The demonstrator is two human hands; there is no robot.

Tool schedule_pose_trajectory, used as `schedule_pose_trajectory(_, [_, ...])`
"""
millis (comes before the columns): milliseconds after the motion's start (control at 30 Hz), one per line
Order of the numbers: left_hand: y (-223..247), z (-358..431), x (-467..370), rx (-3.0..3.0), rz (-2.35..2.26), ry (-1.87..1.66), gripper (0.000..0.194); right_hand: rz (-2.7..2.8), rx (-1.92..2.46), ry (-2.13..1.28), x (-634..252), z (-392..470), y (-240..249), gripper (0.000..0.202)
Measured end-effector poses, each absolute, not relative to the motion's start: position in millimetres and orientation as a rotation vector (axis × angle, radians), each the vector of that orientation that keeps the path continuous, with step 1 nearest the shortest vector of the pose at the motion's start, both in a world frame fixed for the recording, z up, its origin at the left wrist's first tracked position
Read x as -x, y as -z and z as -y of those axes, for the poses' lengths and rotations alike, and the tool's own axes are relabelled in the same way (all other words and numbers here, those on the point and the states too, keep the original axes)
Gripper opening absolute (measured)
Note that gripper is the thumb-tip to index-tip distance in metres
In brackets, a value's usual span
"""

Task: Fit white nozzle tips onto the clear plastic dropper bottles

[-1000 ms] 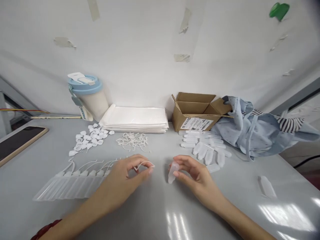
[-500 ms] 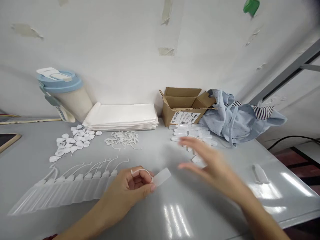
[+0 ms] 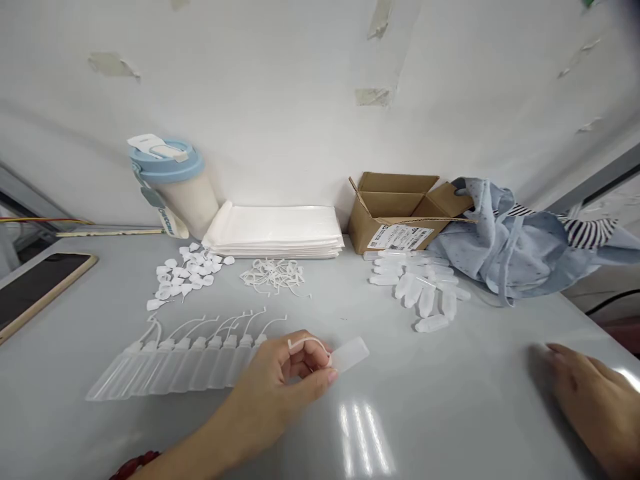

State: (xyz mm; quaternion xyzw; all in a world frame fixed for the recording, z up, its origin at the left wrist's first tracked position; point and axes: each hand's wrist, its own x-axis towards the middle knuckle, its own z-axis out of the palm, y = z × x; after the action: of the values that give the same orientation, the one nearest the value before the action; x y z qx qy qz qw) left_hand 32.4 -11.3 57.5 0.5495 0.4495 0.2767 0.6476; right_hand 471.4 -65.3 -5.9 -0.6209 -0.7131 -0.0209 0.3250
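Observation:
Between thumb and fingers, my left hand [image 3: 295, 380] is closed on a small translucent plastic bottle [image 3: 353, 355]. A thin white strap [image 3: 305, 341] curves from its neck over my fingers. At the right edge, my right hand [image 3: 593, 393] is low over the table, back upward and fingers curled down; whatever is under them is hidden. Left of my left hand lies a row of similar bottles [image 3: 200, 367] with straps at their necks. Behind it are a pile of white pointed caps [image 3: 193, 270] and a heap of loose straps [image 3: 275, 275].
Loose small bottles [image 3: 425, 290] lie before an open cardboard box [image 3: 400, 213]. Blue cloth [image 3: 510, 247] is bunched beside the box. Stacked white packets [image 3: 280, 230] and a blue-lidded cup [image 3: 175, 187] stand by the wall. A phone [image 3: 45, 287] lies at left.
My right hand has moved right, away from the loose bottles, to where a white piece lay on the table. The view has turned left. My left hand keeps its hold on the bottle.

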Motion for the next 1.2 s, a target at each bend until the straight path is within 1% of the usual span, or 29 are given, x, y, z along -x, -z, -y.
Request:
schedule_pose_trajectory(33, [-57, 11, -33, -1.251, -1.025, -0.633, 0.017, 1.787, 1.739, 0.248, -454, 57, -1, 0.027])
schedule_pose_trajectory(67, [-57, 11, -34, -1.249, -1.029, -0.637, 0.016, 1.756, 1.779, 0.335, -436, 47, -10, 0.022])
schedule_pose_trajectory(100, [-56, 11, -34, -1.249, -1.028, -0.640, 0.016, 1.747, 1.790, 0.337, -418, 35, -20, 0.021])
schedule_pose_trajectory(267, [-52, 8, -33, -1.280, -1.046, -0.650, 0.015, 1.816, 1.682, 0.087, -349, -39, -56, 0.024])
schedule_pose_trajectory(400, [-52, 7, -31, -1.317, -1.095, -0.627, 0.013, 1.889, 1.646, -0.079, -329, -87, -57, 0.023])
schedule_pose_trajectory(500, [-54, 6, -31, -1.328, -1.102, -0.630, 0.014, 1.844, 1.652, -0.067, -325, -103, -57, 0.025])
schedule_pose_trajectory(600, [-54, 6, -32, -1.313, -1.104, -0.636, 0.013, 1.761, 1.596, 0.002, -311, -93, -65, 0.021])
schedule_pose_trajectory(667, [-54, 6, -32, -1.308, -1.116, -0.637, 0.014, 1.804, 1.442, -0.033, -292, -74, -70, 0.017])
schedule_pose_trajectory(733, [-53, 5, -31, -1.327, -1.133, -0.644, 0.014, 1.963, 1.246, -0.145, -267, -49, -69, 0.014])
schedule_pose_trajectory(800, [-53, 4, -29, -1.381, -1.157, -0.662, 0.014, 2.119, 1.017, -0.319, -244, -24, -60, 0.016])
schedule_pose_trajectory(900, [-55, 4, -28, -1.473, -1.193, -0.687, 0.014, 2.211, 0.817, -0.427, -223, 1, -39, 0.028])
schedule_pose_trajectory(1033, [-56, 4, -29, -1.516, -1.212, -0.683, 0.014, 2.210, 0.802, -0.424, -222, 8, -23, 0.031])
schedule_pose_trajectory(1200, [-53, 3, -30, -1.471, -1.197, -0.739, 0.014, 2.245, 0.843, -0.505, -228, 7, -20, 0.033])
